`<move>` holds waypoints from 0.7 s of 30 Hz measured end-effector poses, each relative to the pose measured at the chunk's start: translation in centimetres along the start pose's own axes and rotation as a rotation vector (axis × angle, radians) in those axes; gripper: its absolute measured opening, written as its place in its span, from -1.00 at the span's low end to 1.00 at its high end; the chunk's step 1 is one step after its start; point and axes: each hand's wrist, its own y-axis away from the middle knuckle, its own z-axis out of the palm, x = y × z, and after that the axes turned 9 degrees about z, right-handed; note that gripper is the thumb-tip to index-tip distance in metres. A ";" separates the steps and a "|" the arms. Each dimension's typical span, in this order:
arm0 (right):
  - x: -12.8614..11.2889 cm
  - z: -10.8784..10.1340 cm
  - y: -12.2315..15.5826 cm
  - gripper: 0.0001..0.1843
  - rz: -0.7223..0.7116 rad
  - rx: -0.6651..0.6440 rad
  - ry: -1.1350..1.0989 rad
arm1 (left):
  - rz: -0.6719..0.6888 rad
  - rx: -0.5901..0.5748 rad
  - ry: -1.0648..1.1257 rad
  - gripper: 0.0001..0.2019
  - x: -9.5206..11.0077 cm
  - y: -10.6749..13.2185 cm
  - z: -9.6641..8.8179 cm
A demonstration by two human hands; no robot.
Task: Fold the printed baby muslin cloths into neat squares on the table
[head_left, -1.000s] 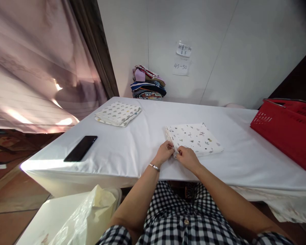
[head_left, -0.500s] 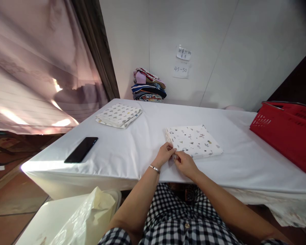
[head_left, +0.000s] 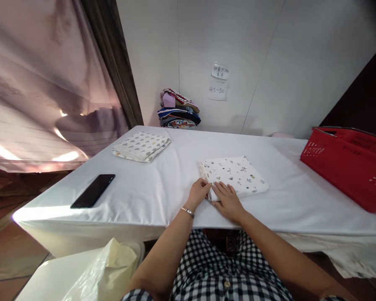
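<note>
The left hand [head_left: 198, 194] seems to pinch the near left edge of the folded cloth [head_left: 240, 173], which lies beneath and beyond the flat, slightly spread fingers of the right hand [head_left: 229, 203], where even pressure should help layers sit square

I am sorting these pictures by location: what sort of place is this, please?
Perhaps an indoor textile or laundry work area: two folded cloths lie on a white-covered table, and a stack of fabrics stands by the wall.
</note>
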 end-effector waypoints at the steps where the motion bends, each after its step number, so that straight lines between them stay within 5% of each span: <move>1: -0.1 0.1 0.0 -0.35 0.004 -0.001 0.013 | 0.003 0.025 -0.060 -0.80 0.2 -0.1 0.1; 5: -0.3 0.4 -0.1 -0.37 0.005 0.003 0.027 | -0.009 0.101 -0.289 -0.76 0.7 -0.7 0.6; 12: -0.6 0.6 0.2 -0.41 -0.031 0.039 0.010 | -0.011 0.107 -0.357 -0.78 0.6 -1.0 0.5; 21: -0.8 0.9 0.1 -0.41 -0.044 0.086 -0.009 | -0.049 0.099 -0.614 -0.74 1.1 -4.5 0.5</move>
